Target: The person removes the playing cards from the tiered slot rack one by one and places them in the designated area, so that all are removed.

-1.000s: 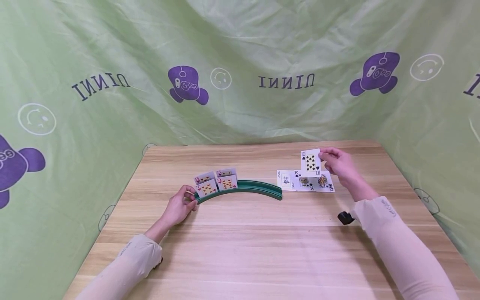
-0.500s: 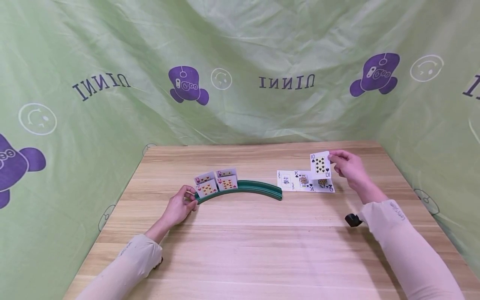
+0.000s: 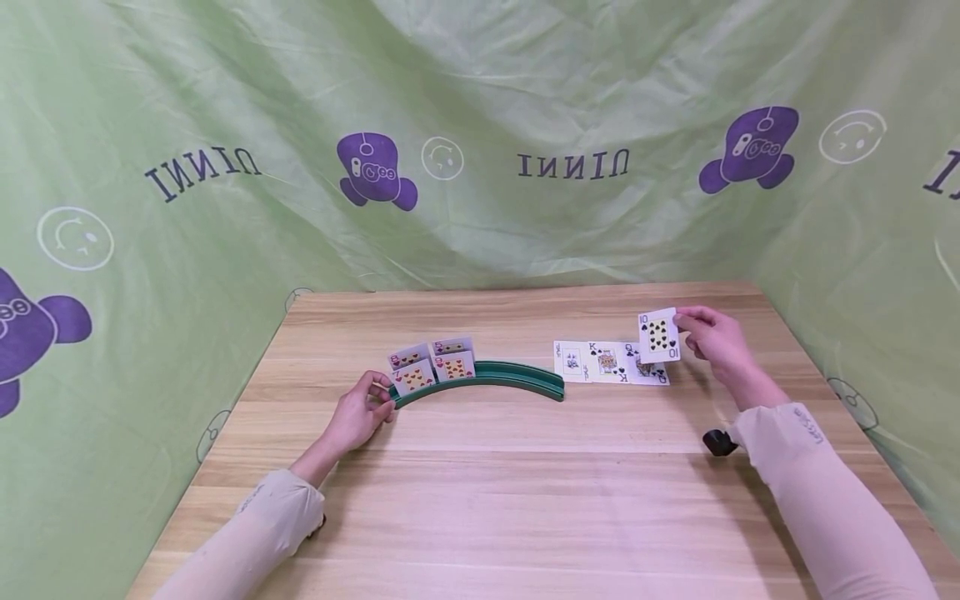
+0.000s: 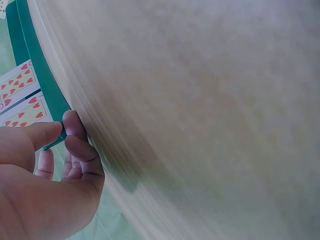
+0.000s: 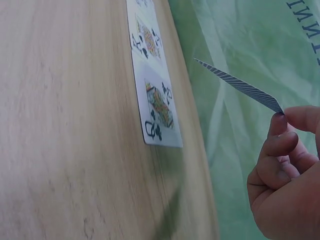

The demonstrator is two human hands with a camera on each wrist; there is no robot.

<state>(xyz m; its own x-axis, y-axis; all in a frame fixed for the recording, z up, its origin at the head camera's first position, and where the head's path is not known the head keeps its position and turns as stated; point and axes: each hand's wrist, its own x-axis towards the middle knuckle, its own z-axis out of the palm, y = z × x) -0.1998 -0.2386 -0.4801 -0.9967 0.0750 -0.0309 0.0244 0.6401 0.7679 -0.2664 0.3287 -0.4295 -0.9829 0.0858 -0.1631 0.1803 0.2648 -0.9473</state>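
My left hand [image 3: 360, 419] pinches the left end of a curved green card holder [image 3: 519, 379] between thumb and fingers. Standing in the holder's left half are a seven of hearts [image 3: 414, 379] and another hearts card [image 3: 455, 366] in front, with two more cards behind, mostly covered. My right hand [image 3: 716, 343] pinches the ten of spades [image 3: 658, 336] by its right edge, face toward me; the right wrist view shows its striped back [image 5: 240, 87]. The ten is raised over the queen of clubs [image 3: 648, 373], overlapping its upper right in the head view.
Left of the queen lie a king [image 3: 607, 362] and a joker [image 3: 572, 363], face up in one row, the joker right by the holder's right end. The wooden table [image 3: 510, 492] ends at a green curtain [image 3: 480, 242] behind and at both sides.
My right hand has carried the ten of spades to the right and slightly down, from over the king and queen to the queen's right side, uncovering the king. The left hand and holder stay put.
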